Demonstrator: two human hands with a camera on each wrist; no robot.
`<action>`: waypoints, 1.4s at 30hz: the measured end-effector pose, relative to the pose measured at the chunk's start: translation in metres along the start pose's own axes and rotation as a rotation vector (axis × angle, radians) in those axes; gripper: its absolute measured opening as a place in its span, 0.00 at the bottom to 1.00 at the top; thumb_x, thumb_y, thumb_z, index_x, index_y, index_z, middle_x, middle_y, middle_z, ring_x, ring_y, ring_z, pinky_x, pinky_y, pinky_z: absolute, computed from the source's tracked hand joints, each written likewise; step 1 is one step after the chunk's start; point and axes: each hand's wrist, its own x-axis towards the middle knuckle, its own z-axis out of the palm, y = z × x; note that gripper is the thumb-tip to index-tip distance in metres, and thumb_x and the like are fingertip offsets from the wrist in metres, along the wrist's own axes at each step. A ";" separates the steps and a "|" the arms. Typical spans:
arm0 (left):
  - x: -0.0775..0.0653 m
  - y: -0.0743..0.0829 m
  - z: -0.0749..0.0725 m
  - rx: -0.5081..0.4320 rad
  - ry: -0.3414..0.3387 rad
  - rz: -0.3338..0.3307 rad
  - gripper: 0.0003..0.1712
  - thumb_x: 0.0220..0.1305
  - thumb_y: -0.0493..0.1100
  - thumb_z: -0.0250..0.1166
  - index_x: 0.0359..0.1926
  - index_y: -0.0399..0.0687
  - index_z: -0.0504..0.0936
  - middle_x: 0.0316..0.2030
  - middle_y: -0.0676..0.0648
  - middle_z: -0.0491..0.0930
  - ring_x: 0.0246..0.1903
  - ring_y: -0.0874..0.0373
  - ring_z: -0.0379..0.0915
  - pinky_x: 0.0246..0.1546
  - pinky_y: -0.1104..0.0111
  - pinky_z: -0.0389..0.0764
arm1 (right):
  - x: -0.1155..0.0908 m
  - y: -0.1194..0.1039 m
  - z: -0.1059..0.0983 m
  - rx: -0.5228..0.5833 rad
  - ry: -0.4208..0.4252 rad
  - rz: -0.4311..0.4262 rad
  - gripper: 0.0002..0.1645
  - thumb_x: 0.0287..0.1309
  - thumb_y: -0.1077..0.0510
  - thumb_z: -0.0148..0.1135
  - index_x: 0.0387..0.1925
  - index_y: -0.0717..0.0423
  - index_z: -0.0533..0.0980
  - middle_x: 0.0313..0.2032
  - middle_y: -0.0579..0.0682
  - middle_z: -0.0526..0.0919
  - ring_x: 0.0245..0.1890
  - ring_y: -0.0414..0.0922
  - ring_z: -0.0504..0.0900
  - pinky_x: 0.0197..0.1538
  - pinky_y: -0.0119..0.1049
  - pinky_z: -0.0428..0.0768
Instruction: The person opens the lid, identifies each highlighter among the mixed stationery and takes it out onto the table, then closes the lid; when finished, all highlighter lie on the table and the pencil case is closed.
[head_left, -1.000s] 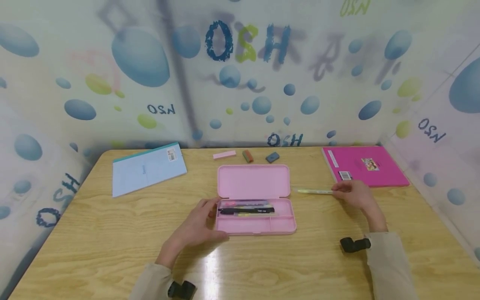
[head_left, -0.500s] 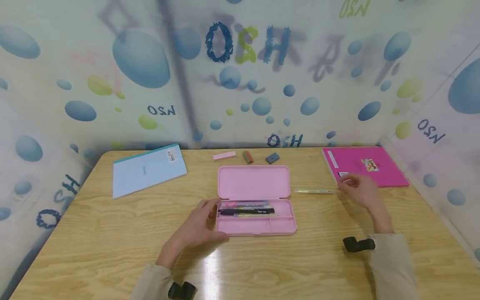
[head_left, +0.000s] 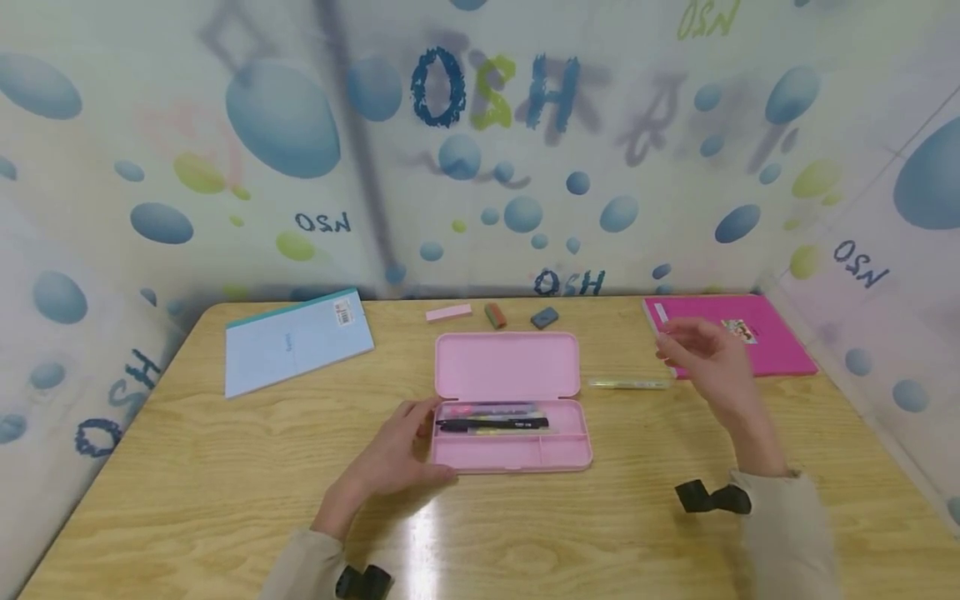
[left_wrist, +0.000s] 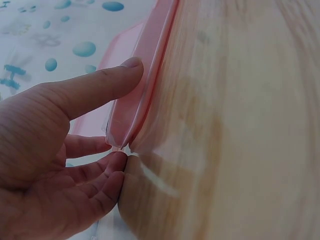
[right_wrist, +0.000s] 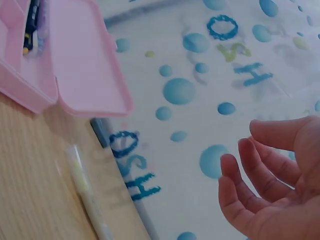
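Note:
A pink pencil case [head_left: 487, 452] lies with its lid [head_left: 507, 365] folded back on the wooden table. Its rear compartment bears a black pen [head_left: 495, 425] and several other pens; both front compartments are bare. My left hand [head_left: 390, 450] holds the case's left end, thumb along the front wall and fingers at the side, as the left wrist view shows. To the right of the case lies a pale yellow pen [head_left: 628, 384], apart from it. My right hand [head_left: 712, 367] hovers beyond that pen's right end, fingers loosely bent, nothing between them.
A magenta notebook [head_left: 776, 350] lies at the back right, partly behind my right hand. A light blue notebook [head_left: 300, 346] is at the back left. Behind the case lie a pink strip [head_left: 448, 312], a green-and-orange block [head_left: 495, 315] and a dark blue block [head_left: 544, 317]. A patterned wall rises behind.
My right hand has let go of the pale yellow pen, which stays on the table, and has lifted up and away from it. The left hand keeps its place on the case.

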 end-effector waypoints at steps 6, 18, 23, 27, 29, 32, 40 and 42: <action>0.000 0.000 0.001 -0.004 -0.007 -0.019 0.53 0.42 0.51 0.79 0.69 0.45 0.63 0.53 0.46 0.68 0.48 0.54 0.67 0.51 0.57 0.72 | -0.001 -0.002 0.023 0.022 -0.075 0.005 0.13 0.63 0.58 0.61 0.46 0.62 0.77 0.33 0.43 0.82 0.33 0.39 0.82 0.39 0.29 0.80; 0.000 0.000 -0.001 -0.002 0.003 0.008 0.54 0.42 0.53 0.79 0.68 0.43 0.64 0.53 0.44 0.69 0.47 0.52 0.68 0.50 0.56 0.73 | -0.004 -0.002 0.060 -0.001 -0.215 0.060 0.16 0.63 0.60 0.60 0.48 0.68 0.75 0.38 0.55 0.81 0.36 0.42 0.81 0.42 0.36 0.81; -0.001 -0.002 -0.001 0.000 0.003 0.019 0.54 0.42 0.53 0.79 0.68 0.43 0.64 0.53 0.44 0.69 0.47 0.52 0.68 0.50 0.56 0.73 | -0.007 0.002 0.076 0.003 -0.271 0.042 0.13 0.62 0.60 0.61 0.45 0.66 0.77 0.37 0.57 0.81 0.36 0.52 0.81 0.41 0.42 0.82; 0.000 -0.002 0.000 0.004 0.003 0.021 0.54 0.42 0.53 0.79 0.68 0.43 0.64 0.52 0.44 0.69 0.47 0.52 0.68 0.49 0.56 0.73 | -0.010 0.006 0.089 -0.015 -0.319 0.032 0.11 0.61 0.60 0.62 0.43 0.64 0.78 0.37 0.55 0.81 0.36 0.46 0.80 0.40 0.37 0.81; -0.001 -0.003 0.000 0.005 0.004 0.015 0.54 0.41 0.53 0.79 0.68 0.43 0.64 0.52 0.44 0.69 0.47 0.52 0.68 0.49 0.56 0.73 | -0.012 0.007 0.096 -0.033 -0.347 0.033 0.11 0.61 0.60 0.63 0.42 0.64 0.78 0.37 0.53 0.82 0.37 0.45 0.80 0.40 0.34 0.80; -0.001 -0.003 0.000 0.001 0.004 0.003 0.54 0.42 0.52 0.79 0.69 0.45 0.63 0.53 0.45 0.69 0.47 0.53 0.67 0.49 0.56 0.72 | -0.013 0.007 0.105 -0.041 -0.387 0.022 0.11 0.60 0.61 0.63 0.41 0.64 0.79 0.37 0.53 0.83 0.37 0.45 0.80 0.40 0.34 0.80; -0.001 -0.002 0.001 -0.027 0.008 0.007 0.53 0.42 0.50 0.79 0.68 0.45 0.64 0.53 0.45 0.68 0.48 0.51 0.67 0.52 0.54 0.71 | -0.012 0.003 0.125 -0.062 -0.416 -0.056 0.10 0.58 0.61 0.64 0.40 0.63 0.80 0.35 0.52 0.83 0.35 0.44 0.81 0.39 0.34 0.80; -0.002 -0.002 0.001 -0.033 0.007 0.003 0.53 0.42 0.50 0.79 0.68 0.44 0.64 0.53 0.44 0.68 0.49 0.51 0.68 0.52 0.54 0.71 | -0.013 0.002 0.127 -0.086 -0.425 -0.057 0.08 0.58 0.61 0.65 0.39 0.62 0.80 0.34 0.51 0.83 0.33 0.43 0.80 0.37 0.33 0.80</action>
